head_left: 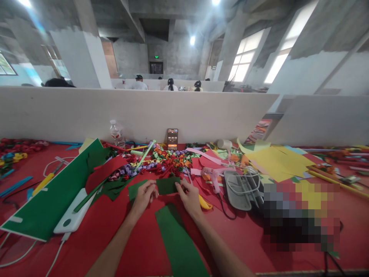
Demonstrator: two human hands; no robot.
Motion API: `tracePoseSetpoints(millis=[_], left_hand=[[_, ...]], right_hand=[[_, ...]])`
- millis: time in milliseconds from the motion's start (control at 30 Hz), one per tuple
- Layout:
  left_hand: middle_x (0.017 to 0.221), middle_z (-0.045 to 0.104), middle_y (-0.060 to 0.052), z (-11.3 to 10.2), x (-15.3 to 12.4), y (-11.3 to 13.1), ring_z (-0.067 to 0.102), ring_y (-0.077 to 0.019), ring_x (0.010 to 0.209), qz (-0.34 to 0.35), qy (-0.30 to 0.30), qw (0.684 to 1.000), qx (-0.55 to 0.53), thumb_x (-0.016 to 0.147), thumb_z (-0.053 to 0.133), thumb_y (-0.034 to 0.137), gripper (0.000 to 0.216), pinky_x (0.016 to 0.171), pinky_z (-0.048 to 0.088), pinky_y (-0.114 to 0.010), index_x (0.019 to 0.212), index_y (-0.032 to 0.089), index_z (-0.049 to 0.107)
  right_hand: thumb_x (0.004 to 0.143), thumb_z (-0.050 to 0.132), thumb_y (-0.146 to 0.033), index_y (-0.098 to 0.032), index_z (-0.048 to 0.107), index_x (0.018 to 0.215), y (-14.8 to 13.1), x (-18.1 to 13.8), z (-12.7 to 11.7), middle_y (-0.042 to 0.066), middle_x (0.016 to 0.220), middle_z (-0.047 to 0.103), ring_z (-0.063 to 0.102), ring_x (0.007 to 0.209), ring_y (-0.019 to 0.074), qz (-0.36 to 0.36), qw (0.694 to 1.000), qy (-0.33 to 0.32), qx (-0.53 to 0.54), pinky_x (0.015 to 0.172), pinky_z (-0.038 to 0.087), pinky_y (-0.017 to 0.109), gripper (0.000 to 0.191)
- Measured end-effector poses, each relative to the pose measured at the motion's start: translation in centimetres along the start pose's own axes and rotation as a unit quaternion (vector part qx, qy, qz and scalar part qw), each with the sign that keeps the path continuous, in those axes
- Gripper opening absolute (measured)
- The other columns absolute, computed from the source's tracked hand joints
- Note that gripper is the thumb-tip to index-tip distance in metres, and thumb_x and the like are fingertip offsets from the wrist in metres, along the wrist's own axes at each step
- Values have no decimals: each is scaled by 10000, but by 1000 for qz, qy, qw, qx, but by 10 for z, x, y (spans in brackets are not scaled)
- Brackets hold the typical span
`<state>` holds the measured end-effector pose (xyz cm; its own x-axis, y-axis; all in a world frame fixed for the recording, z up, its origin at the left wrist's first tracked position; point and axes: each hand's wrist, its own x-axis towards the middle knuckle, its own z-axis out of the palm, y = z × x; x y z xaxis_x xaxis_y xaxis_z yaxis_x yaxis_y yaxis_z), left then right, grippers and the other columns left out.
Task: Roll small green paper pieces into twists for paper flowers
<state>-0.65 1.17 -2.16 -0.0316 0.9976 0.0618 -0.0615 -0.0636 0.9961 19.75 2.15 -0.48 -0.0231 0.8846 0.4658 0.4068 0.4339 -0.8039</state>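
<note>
Both my hands hold a small dark green paper piece [167, 185] just above the red table [138, 238]. My left hand [145, 197] pinches its left edge with closed fingers. My right hand [188, 196] grips its right edge, fingers curled. A long green paper strip [178, 242] lies on the table between my forearms. Another green scrap [134, 189] lies just left of my left hand. Something yellow [205, 203] shows beside my right hand.
A heap of coloured paper chains [161, 159] lies beyond my hands. A phone [172, 139] and a water bottle [115, 132] stand against the white partition. A large green sheet [54, 192] and white power bank [75, 211] lie left; yellow sheets [273, 161] and a grey tray [239, 184] right.
</note>
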Motion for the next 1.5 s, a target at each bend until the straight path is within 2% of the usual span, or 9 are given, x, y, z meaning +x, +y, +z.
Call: tracePoseSetpoints(millis=[133, 333, 433, 633, 767, 900, 1133, 1300, 1500], left_hand=[[824, 722, -46, 4, -3, 7, 659, -169, 561, -95, -48, 983, -149, 833, 443, 674, 487, 428, 407, -216, 1029, 230, 497], [989, 715, -59, 5, -5, 16, 698, -213, 825, -33, -29, 990, -133, 777, 670, 530, 547, 678, 540, -283, 1210, 230, 523], [1031, 710, -83, 2, -1, 10, 672, -231, 941, 3, -38, 997, -67, 680, 797, 403, 490, 806, 527, -300, 1088, 179, 644], [977, 733, -77, 0, 0, 4, 678, -233, 900, 4, -49, 999, -13, 650, 821, 346, 491, 784, 540, -318, 1086, 170, 679], [861, 738, -54, 0, -1, 5, 681, -203, 784, 27, -36, 999, 13, 657, 811, 325, 342, 709, 544, -285, 942, 159, 722], [852, 739, -47, 1, -1, 4, 681, -191, 758, 42, -28, 998, 30, 659, 809, 316, 304, 684, 546, -266, 909, 165, 726], [894, 749, -62, 2, -4, 6, 691, -228, 823, 49, -50, 996, 63, 677, 801, 332, 348, 753, 549, -318, 978, 173, 732], [1003, 710, -82, 0, -3, 2, 633, -273, 1029, 106, -24, 983, 149, 697, 788, 350, 271, 919, 490, -386, 930, 213, 771], [1367, 492, -68, 0, -5, 8, 407, -295, 1323, 197, -4, 954, 225, 738, 766, 363, 216, 1094, 343, -440, 937, 280, 774]], right_hand=[[916, 510, -285, -211, 691, 1055, -4, -2, -4, 26, 782, 684, 608, 668, 174, -57, 997, -59, 13, 665, 470, 270, 241], [944, 461, -279, -236, 674, 1158, -15, -7, -5, 58, 1061, 712, 655, 977, 216, -44, 986, -132, 91, 880, 489, 334, 305], [974, 427, -366, -217, 693, 1124, -17, -9, -3, 62, 1022, 718, 653, 980, 228, 22, 979, -145, 143, 844, 503, 330, 341], [879, 602, -426, -178, 705, 952, -10, -7, 7, 48, 852, 704, 633, 774, 188, 70, 968, -113, 213, 700, 485, 277, 278], [820, 681, -421, -211, 587, 1135, -5, -6, 13, -46, 617, 588, 524, 540, 115, 127, 934, -134, 307, 544, 409, 220, 390], [765, 732, -443, -208, 477, 1281, -2, -7, 16, -76, 566, 562, 501, 494, 105, 200, 898, -147, 363, 510, 383, 208, 622], [727, 772, -436, -151, 664, 887, 1, -10, 20, -4, 693, 657, 565, 569, 110, 225, 878, -169, 387, 553, 427, 213, 345], [730, 773, -431, -150, 675, 799, 2, -9, 19, 13, 727, 673, 581, 612, 124, 221, 883, -158, 382, 580, 457, 226, 305], [703, 791, -422, -162, 678, 849, -9, -9, 16, 5, 729, 673, 585, 580, 117, 262, 838, -165, 450, 566, 474, 226, 319]])
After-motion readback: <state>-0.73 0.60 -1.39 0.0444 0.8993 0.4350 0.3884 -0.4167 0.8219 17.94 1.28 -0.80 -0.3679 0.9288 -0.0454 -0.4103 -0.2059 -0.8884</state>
